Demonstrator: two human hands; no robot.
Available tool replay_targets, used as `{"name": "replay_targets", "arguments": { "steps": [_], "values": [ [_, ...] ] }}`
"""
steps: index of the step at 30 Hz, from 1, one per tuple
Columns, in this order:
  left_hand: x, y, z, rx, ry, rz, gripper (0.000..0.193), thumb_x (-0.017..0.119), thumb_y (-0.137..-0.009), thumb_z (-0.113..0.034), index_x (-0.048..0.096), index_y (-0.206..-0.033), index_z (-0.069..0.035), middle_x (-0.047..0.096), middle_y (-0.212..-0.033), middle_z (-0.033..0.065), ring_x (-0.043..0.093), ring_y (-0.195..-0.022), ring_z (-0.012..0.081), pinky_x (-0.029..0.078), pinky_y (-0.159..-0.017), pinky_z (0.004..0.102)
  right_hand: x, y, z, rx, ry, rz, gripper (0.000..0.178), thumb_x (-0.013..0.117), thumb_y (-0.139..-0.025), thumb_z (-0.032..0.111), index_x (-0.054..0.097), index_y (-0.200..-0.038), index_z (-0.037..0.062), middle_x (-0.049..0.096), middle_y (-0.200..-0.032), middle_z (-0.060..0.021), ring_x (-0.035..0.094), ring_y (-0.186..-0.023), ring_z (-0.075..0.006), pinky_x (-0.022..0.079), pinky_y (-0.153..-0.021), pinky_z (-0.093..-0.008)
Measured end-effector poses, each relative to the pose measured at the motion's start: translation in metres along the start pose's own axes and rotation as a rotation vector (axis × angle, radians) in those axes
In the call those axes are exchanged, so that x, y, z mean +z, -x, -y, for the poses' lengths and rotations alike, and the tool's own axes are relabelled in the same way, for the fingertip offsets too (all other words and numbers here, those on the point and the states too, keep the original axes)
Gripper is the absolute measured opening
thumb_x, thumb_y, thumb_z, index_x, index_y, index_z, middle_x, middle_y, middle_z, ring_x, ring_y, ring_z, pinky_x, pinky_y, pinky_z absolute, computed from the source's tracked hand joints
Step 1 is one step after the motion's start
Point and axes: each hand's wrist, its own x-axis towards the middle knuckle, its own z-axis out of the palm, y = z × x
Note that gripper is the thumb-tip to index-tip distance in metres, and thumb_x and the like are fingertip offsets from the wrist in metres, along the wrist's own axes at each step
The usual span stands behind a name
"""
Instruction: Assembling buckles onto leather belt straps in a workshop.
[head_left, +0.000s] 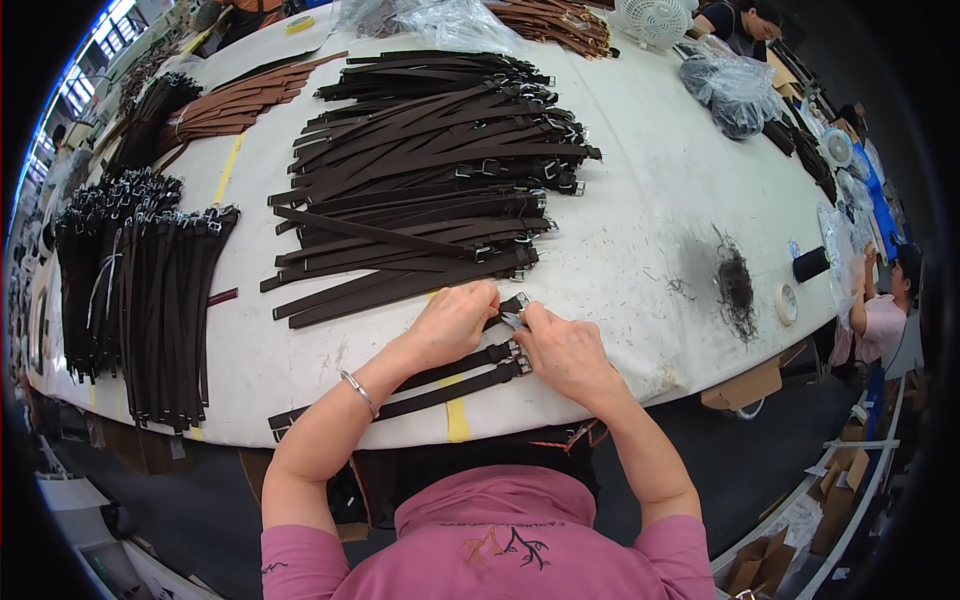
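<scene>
My left hand point(452, 325) is closed with its fingers pinched on a dark brown belt point(506, 305), close to its silver buckle point(521, 299). Opposite it, my right hand point(570, 357) is closed around a small pointed grey metal tool point(513, 321), mostly hidden by the fingers, with its tip against the belt. Just below both hands lie two dark belts point(450, 393), side by side, their buckles under my right hand. Beyond my left hand spreads a wide heap of dark brown belts point(400, 205), buckles mostly to the right.
Bundled dark belts point(165, 320) and tan belts point(240, 105) lie at the left. On the right are a tangle of thread clippings point(735, 285), a black thread spool point(811, 264) and a tape roll point(786, 304). A person point(870, 310) is beyond the table's right edge.
</scene>
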Motion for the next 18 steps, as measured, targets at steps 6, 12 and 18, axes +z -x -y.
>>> {"name": "replay_targets", "arguments": {
  "steps": [6, 12, 18],
  "values": [
    [-0.004, 0.000, -0.001, -0.092, -0.004, 0.056, 0.006, 0.052, -0.084, -0.003, 0.050, -0.086, 0.002, 0.059, -0.081, 0.0184, 0.058, -0.077, 0.0352, 0.045, -0.067, 0.0389, 0.000, 0.001, 0.004, -0.020, 0.030, -0.016, 0.020, 0.053, -0.087, 0.021, 0.043, -0.086, 0.0035, 0.061, -0.069, -0.0141, 0.062, -0.057, -0.0321, 0.048, -0.052, -0.0419],
    [0.003, 0.001, -0.002, -0.106, -0.042, 0.025, 0.008, 0.052, -0.085, -0.005, 0.047, -0.085, 0.001, 0.058, -0.079, 0.0182, 0.057, -0.076, 0.0356, 0.044, -0.067, 0.0400, 0.001, 0.002, 0.005, -0.018, 0.047, -0.052, 0.020, 0.053, -0.087, 0.020, 0.043, -0.086, 0.0035, 0.060, -0.066, -0.0125, 0.062, -0.055, -0.0305, 0.047, -0.049, -0.0408],
    [0.006, 0.002, -0.008, -0.122, -0.088, -0.023, 0.010, 0.052, -0.086, -0.008, 0.046, -0.084, -0.001, 0.057, -0.077, 0.0174, 0.055, -0.073, 0.0366, 0.041, -0.063, 0.0419, 0.004, 0.000, 0.006, -0.039, 0.069, -0.092, 0.019, 0.054, -0.087, 0.019, 0.044, -0.085, 0.0036, 0.060, -0.065, -0.0120, 0.061, -0.053, -0.0290, 0.047, -0.046, -0.0387]
  ]
}}
